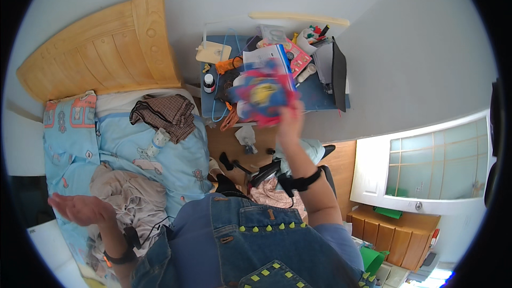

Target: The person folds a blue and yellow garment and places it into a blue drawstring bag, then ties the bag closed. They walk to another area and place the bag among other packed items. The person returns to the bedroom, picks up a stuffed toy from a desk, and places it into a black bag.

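Observation:
My right hand (290,125) reaches out over the blue desk and grips a flower-shaped pink, blue and yellow thing (264,94), smeared by motion. Its exact kind cannot be made out. Papers and a folder with a blue edge (284,56) lie behind it on the desk. Off to the left, my left hand (82,209) is raised above the bed with its fingers stretched and nothing in it. Under that hand lie a light blue patterned pillow (69,128) and a crumpled beige cloth (128,189). Dark bands circle both wrists.
The cluttered blue desk (210,108) also bears a dark bottle with a white cap (209,82), an orange pouch (229,65) and a black folder (339,74). A brown checked garment (165,114) lies on the bed. Below the desk stands a chair draped with clothes (272,189). A white door (368,176) is at right.

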`<state>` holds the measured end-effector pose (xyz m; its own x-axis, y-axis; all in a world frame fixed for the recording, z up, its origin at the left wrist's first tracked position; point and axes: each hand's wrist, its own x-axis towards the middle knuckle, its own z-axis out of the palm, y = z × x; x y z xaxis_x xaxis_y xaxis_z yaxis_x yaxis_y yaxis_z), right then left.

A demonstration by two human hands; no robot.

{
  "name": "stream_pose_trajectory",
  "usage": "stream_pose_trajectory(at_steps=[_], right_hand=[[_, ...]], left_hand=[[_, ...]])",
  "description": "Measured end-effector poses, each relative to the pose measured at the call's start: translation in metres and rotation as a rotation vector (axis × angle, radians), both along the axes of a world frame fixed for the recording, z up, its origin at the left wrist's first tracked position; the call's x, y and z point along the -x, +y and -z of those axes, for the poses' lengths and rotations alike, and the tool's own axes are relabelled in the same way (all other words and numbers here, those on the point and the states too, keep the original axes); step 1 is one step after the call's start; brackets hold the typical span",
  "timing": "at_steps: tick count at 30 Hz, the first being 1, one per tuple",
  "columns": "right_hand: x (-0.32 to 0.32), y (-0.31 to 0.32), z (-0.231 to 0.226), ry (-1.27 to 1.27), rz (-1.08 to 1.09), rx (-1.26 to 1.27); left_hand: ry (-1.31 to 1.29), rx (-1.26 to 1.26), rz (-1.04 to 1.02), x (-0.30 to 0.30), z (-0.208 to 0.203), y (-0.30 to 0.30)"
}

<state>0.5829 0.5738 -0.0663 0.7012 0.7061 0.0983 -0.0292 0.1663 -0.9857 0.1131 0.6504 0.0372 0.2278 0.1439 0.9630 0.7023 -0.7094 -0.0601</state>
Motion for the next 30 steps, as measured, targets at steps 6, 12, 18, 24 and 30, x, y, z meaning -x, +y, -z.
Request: stream_pose_trajectory(at_steps=[6,12,18,24,30], right_hand=[[0.203,-0.001,-0.034,-0.168,-0.705,-0.275],[0.234,-0.008,-0.020,0.011,-0.750,-0.100],[0.266,-0.053,-0.047,0.417,-0.892,-0.030],[0.320,-0.117,-0.073,0.548,-0.993,0.023],[0.356,-0.178,-0.083,0.201,-0.968,0.045]], left_hand=[[0.271,0.943,0.480,-0.053,0.016,-0.035],[-0.134,0.885,0.347,0.030,0.004,-0.069],[-0.639,1.240,0.404,0.126,0.065,-0.127],[-1.071,1.915,1.208,0.171,0.083,-0.220],[-0.660,1.826,1.012,0.176,0.072,-0.289]])
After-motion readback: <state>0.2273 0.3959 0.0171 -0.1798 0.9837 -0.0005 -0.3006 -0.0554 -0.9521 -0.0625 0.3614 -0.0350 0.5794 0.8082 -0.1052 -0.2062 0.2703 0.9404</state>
